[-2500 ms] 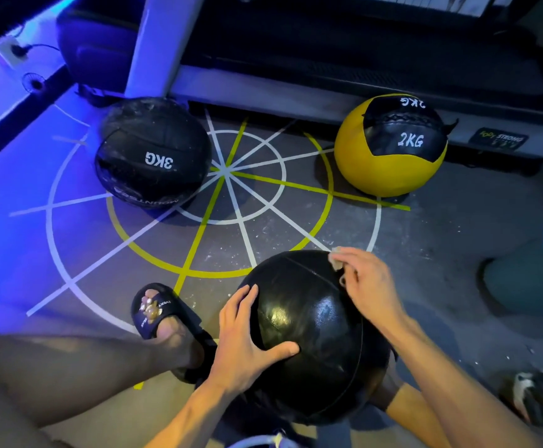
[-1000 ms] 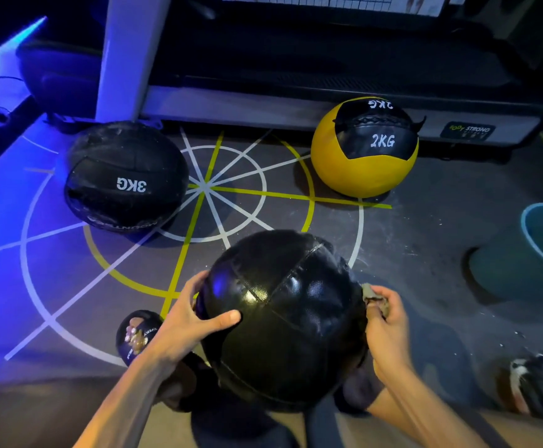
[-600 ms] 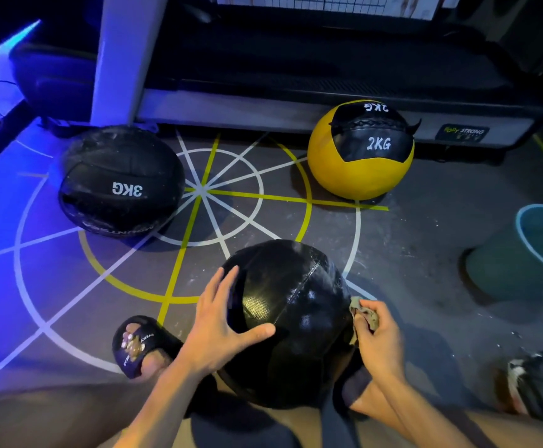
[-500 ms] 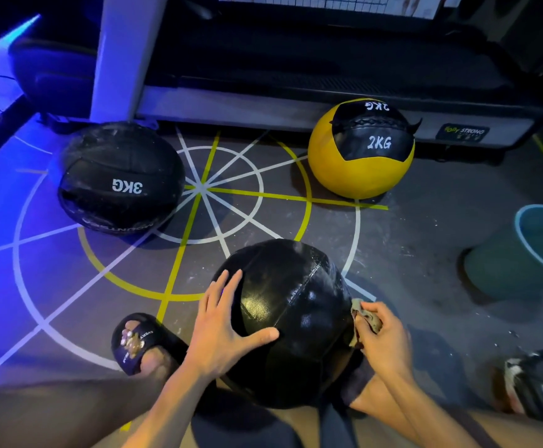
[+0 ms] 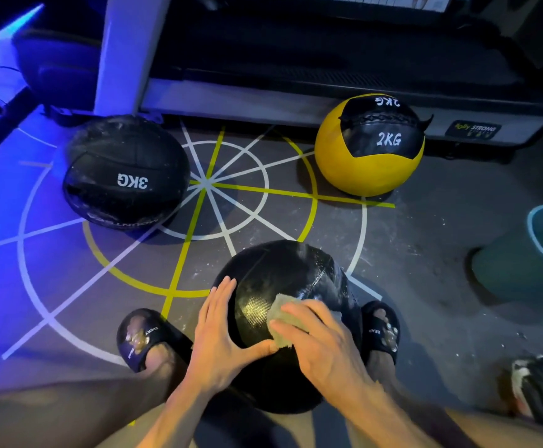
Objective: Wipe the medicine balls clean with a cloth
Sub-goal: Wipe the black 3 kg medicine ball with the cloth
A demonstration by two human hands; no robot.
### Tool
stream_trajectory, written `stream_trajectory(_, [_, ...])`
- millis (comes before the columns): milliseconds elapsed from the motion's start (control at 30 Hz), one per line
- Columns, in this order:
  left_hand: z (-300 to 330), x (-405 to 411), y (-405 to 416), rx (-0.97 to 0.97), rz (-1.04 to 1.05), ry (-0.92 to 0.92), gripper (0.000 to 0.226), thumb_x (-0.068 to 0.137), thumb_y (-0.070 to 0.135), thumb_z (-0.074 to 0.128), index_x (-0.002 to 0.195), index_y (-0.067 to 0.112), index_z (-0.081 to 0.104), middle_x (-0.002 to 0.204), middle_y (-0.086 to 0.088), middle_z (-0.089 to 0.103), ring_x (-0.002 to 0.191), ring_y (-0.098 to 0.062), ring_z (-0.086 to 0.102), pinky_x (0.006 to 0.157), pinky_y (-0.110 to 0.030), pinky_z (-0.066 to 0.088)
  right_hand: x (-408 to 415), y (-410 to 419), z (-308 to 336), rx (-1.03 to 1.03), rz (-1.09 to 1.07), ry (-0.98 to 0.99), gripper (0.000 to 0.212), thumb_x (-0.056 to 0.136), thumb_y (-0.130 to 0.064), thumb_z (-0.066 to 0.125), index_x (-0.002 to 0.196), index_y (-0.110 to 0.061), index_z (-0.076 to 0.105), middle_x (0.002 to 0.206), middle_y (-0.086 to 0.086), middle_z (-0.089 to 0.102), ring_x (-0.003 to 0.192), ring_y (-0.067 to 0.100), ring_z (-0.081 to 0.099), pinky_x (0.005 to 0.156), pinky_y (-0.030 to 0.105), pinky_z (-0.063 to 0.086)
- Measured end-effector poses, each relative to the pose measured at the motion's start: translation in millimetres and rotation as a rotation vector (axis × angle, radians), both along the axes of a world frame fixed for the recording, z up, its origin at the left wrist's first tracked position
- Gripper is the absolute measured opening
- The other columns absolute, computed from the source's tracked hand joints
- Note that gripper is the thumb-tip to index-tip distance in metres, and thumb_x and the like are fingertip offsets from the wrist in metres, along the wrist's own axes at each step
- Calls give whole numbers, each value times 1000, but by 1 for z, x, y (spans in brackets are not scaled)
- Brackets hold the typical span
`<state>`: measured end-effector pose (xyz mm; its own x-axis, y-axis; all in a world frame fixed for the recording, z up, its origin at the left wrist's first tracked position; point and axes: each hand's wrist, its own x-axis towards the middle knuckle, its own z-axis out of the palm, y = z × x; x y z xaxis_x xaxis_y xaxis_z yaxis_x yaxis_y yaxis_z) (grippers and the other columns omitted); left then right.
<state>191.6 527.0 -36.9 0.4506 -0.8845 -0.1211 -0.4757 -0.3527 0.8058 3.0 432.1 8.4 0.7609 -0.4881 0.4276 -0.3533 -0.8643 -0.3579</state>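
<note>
A glossy black medicine ball [image 5: 283, 276] sits on the floor between my feet. My left hand [image 5: 221, 331] lies flat against its left side, fingers straight and thumb spread across the front. My right hand [image 5: 321, 341] holds a small pale cloth [image 5: 278, 315] and presses it onto the ball's top front, fingers curled over it. Further back on the left rests a dusty black ball marked 3KG [image 5: 124, 163]. A yellow and black ball marked 2KG [image 5: 338, 166] stands at the back right.
A teal bucket [image 5: 519, 266] stands on the right. A machine base [image 5: 263, 105] with a white post runs along the back. My feet in black slippers [image 5: 140, 337] flank the near ball. A sneaker [image 5: 541, 386] lies at the lower right. Painted lines mark the floor.
My right hand has carried the cloth from the ball's right side up onto its top front. The left hand has stayed on the ball's left side.
</note>
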Motion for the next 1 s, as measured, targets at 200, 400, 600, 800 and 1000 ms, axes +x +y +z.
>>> stream_trajectory(200, [3,5,-5,-3,0,31,132,52,88,76,161,36,21,161,36,8,155,-4,6,126,-39,17,20,-61,1,199,-275,-42,46,75,14,67,102,-22,75,117,-13,59,100,18,54,80,43,56])
stream_trajectory(400, [-4,10,0,-26,-4,27,129,53,88,77,159,35,25,164,28,15,156,-8,12,126,-45,23,24,-1,5,-4,198,135,24,88,-9,62,102,-28,68,118,-13,62,97,17,54,81,25,51])
stream_trajectory(600, [0,3,5,-35,0,20,129,52,87,79,159,38,24,161,37,9,155,-4,8,124,-38,18,13,-75,0,254,-284,14,44,77,10,70,106,-23,75,115,-13,63,98,13,50,82,38,55])
stream_trajectory(800, [-3,1,14,-47,-4,-14,130,51,82,84,158,33,28,161,36,13,154,-3,12,123,-36,20,13,-17,8,73,101,60,33,85,-6,52,100,-26,73,115,-14,65,92,19,57,78,27,54])
stream_trajectory(1000, [1,-9,21,-41,-7,-23,131,49,83,85,157,33,30,161,33,15,154,-4,12,125,-39,21,1,-80,-10,250,-261,57,50,73,12,70,103,-27,76,114,-16,66,95,13,54,86,36,54])
